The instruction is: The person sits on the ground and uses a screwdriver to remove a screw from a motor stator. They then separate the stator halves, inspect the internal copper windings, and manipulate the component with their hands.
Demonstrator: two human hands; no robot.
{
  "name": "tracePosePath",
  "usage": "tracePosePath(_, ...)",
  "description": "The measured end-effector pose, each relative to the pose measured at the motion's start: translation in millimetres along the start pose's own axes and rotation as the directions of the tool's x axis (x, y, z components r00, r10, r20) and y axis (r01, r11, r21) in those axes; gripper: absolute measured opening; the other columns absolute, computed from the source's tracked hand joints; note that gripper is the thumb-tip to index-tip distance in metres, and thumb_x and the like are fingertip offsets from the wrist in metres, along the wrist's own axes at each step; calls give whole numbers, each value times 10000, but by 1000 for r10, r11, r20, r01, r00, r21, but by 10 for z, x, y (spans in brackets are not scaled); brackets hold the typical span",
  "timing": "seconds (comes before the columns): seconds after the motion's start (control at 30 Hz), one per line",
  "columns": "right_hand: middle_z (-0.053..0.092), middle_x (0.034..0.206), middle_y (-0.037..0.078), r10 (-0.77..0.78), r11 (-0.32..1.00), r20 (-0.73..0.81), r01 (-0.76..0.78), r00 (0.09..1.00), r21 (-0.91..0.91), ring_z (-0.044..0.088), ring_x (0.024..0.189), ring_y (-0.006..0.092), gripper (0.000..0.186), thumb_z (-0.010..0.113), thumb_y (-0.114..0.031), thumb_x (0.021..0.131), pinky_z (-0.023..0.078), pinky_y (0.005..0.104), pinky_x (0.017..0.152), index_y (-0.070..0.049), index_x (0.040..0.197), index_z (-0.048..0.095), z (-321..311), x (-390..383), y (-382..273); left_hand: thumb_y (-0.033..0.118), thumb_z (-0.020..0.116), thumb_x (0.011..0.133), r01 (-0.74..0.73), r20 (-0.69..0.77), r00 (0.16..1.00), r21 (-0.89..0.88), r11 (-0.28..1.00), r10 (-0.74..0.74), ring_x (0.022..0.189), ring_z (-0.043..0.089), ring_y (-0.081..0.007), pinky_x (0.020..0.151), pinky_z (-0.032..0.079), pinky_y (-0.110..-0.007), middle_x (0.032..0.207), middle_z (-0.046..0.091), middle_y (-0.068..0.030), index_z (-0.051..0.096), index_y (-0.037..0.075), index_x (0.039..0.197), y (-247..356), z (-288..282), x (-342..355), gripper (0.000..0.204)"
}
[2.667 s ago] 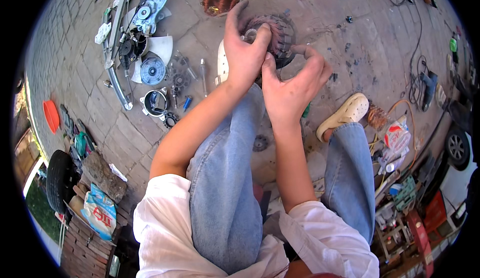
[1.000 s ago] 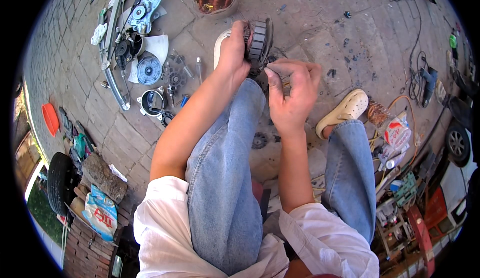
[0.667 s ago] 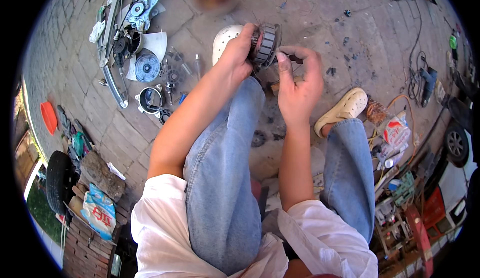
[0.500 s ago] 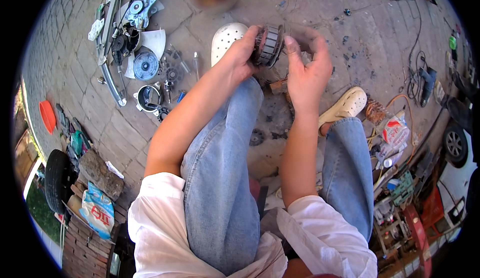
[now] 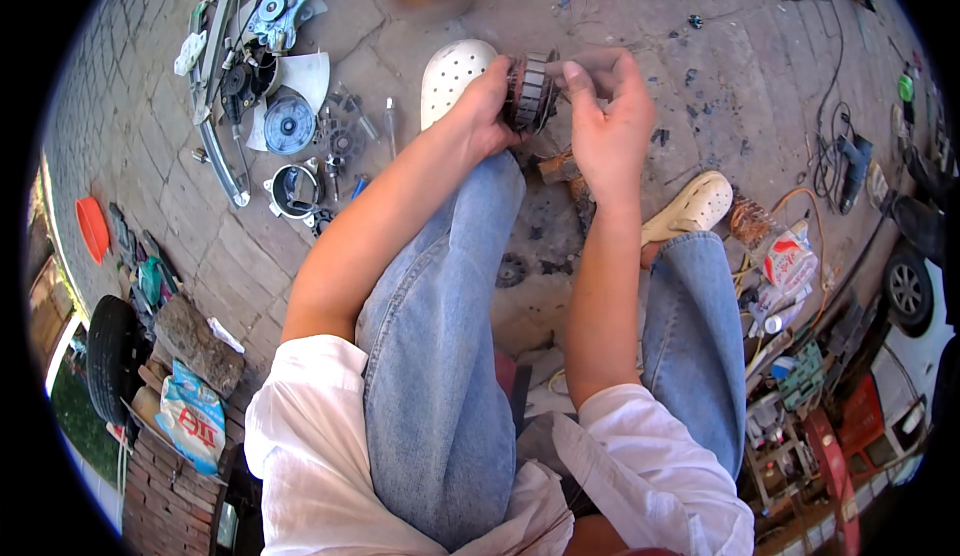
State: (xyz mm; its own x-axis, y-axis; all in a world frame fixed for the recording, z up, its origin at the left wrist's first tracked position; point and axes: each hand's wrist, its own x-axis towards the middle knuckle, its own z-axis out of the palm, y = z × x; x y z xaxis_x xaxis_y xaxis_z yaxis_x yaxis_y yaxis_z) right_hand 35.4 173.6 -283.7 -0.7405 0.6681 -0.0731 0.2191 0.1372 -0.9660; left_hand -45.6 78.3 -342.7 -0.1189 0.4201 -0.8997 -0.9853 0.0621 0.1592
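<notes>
A round motor core [image 5: 530,93] with pale slotted segments around its dark rim sits in my left hand [image 5: 483,108], above my left knee. The fingers of that hand close around its left side. My right hand [image 5: 612,126] is at the core's right side, thumb and fingers curled together in a pinch. Its fingertips are partly smeared by motion, and what they hold cannot be made out. Below the core, a rusty brown block [image 5: 560,167] stands on the ground between my feet. A dark toothed disc [image 5: 511,271] lies nearer to me.
At the left lie a blue round part [image 5: 289,124], a silver motor housing [image 5: 296,191], a long metal rail [image 5: 212,86] and small parts. A heat-gun-shaped tool [image 5: 855,173] with cable and a plastic bottle [image 5: 790,261] are at the right. A tire [image 5: 112,361] stands far left.
The core has turned slightly in my left hand. My right hand has shifted a little left, its fingertips nearer the core's edge.
</notes>
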Motion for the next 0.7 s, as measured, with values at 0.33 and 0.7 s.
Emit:
tracePosePath(0.33, 680, 866, 112, 117, 935, 166, -165, 979, 315, 625, 736, 131, 65, 607, -21, 912, 509, 261, 702, 6, 921, 550, -78, -43, 16, 395, 260, 1017, -82, -17, 997, -9, 997, 81, 859, 588, -157, 759, 453, -397, 935, 630, -35, 577, 138, 1068, -52, 1, 7, 411)
tracePosePath(0.7, 679, 943, 115, -27, 940, 188, -39, 982, 340, 639, 901, 168, 84, 646, -27, 880, 515, 302, 771, 0, 924, 579, -87, -456, -117, 324, 356, 976, -469, 89, 873, -118, 875, 480, 879, 638, -210, 795, 530, -358, 989, 646, -112, 543, 14, 1113, 51, 4, -170, 388)
